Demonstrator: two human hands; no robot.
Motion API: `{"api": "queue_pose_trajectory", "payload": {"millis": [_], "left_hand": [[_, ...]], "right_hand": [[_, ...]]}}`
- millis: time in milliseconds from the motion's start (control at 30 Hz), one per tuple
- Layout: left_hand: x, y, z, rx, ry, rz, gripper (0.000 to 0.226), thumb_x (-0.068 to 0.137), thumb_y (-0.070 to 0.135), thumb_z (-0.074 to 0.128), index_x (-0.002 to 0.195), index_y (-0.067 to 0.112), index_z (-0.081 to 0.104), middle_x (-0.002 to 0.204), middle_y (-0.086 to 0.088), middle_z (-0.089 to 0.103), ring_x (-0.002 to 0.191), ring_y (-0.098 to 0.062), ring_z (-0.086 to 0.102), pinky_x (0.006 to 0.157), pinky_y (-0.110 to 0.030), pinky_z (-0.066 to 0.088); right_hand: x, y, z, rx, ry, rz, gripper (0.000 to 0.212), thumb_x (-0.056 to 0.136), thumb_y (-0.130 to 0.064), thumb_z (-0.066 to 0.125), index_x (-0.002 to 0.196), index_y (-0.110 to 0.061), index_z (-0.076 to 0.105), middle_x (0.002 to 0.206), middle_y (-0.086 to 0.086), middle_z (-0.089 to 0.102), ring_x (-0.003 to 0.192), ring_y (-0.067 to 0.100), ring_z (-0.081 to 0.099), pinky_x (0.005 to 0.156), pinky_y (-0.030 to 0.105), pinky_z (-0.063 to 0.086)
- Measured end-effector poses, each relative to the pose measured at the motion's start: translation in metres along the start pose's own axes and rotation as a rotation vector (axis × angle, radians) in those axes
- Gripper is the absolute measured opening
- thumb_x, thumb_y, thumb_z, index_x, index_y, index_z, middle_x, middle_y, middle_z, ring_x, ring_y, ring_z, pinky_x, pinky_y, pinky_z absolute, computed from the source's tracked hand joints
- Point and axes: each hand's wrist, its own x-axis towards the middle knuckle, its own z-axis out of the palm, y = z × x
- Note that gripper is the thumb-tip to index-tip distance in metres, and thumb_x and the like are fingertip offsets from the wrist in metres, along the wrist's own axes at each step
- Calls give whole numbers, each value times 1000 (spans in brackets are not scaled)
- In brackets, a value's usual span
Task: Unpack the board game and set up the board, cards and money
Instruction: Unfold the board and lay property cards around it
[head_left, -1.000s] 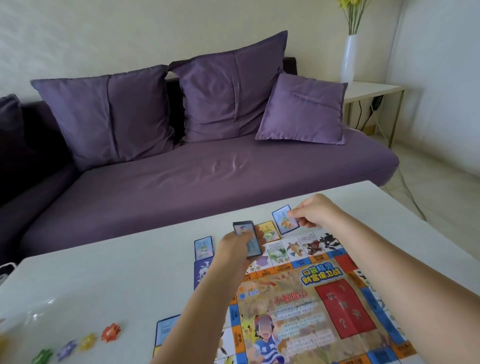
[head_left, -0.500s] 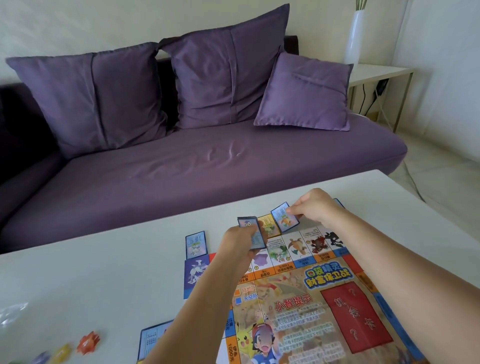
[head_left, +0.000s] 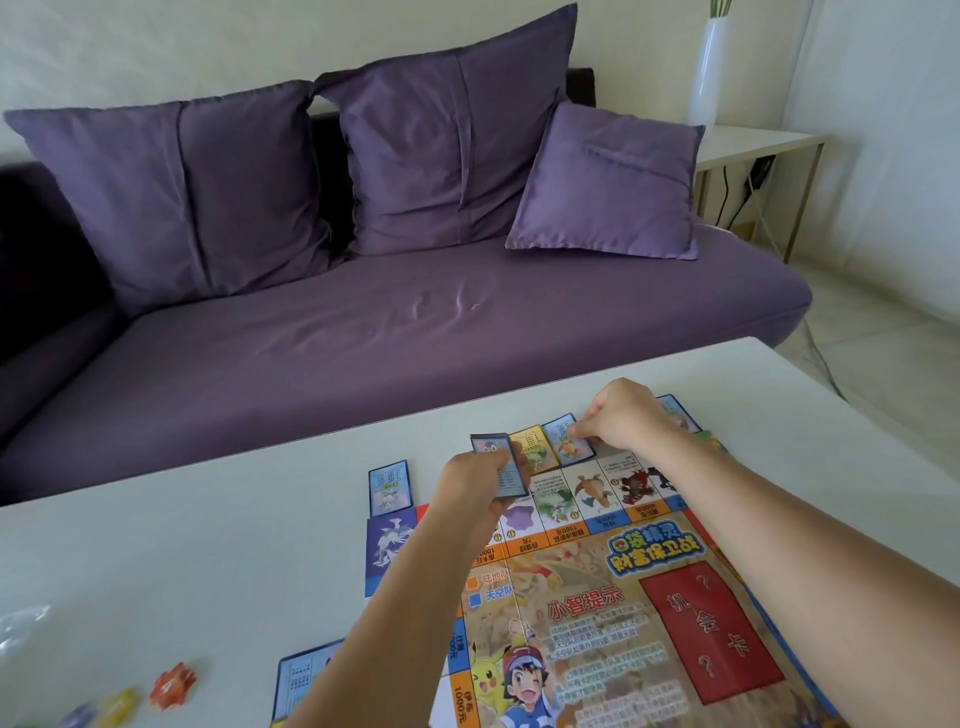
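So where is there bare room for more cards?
Bare table left of the board, between the far-left card and the plastic figures; also the strip toward the sofa. Crowded at the board's far edge, under the left hand and right hand.

Purple sofa (head_left: 415, 332) with three cushions (head_left: 447, 140), pale wall (head_left: 156, 47), white side table (head_left: 753, 143).

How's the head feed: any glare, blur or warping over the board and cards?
Head view: soft even daylight, no glare on the board; its large lettering reads clearly. Head view: print on the deck in the left hand is too fine to read. Head view: tokens at lower left look smeared; the vase leans, wide-angle.
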Motion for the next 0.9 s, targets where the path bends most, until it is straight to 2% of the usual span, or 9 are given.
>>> {"api": "queue_pose_trajectory", "payload": {"millis": [200,333,400,500,733,833,900], "left_hand": [[2,0,0,14,10,13,22,95,3,50,118,1,50,112,-20,60,105,-31,62,87,-41,54],[-2,3,1,-18,5,42,9,96,2,48,100,2,57,101,-15,63,100,-28,62,79,-35,54],[-6,7,0,-64,-21,82,12,96,1,47,103,2,56,93,-12,64,93,-25,62,79,-35,53],[-18,12,-2,-81,-80,118,13,96,1,47,99,1,59,89,-13,64,86,-25,62,81,-38,54],[-64,7,-9,17,-176,186,16,91,6,58,106,1,58,95,-17,67,84,-25,65,78,-35,57],[-82,-3,-14,81,-133,213,22,87,8,65,106,0,59,97,-16,65,86,-25,64,67,-30,56],[-99,-9,-17,82,-118,229,22,84,8,69,103,1,60,91,-13,65,82,-23,64,64,-29,55]], "right_hand": [[-1,-1,0,-11,-1,9,40,76,-34,80,99,-2,72,98,9,72,91,20,67,76,30,52],[-3,-2,-2,19,12,-8,42,80,-36,75,95,3,71,98,12,73,91,24,68,76,30,52],[-6,-2,-7,47,31,-34,39,84,-37,71,85,3,70,93,13,73,87,24,68,67,27,49],[-16,-6,-20,101,37,-67,33,87,-30,67,85,2,72,84,9,70,71,17,59,54,21,39],[-81,-19,-51,276,-68,-244,16,90,-25,63,84,-13,71,74,-2,68,60,7,56,61,21,44],[-120,-18,-55,461,-153,-268,24,95,-21,55,85,-9,73,76,4,70,63,10,61,59,21,46],[-149,-16,-56,583,-220,-270,29,97,-25,53,89,-6,74,79,7,72,69,15,65,65,24,50]]}}
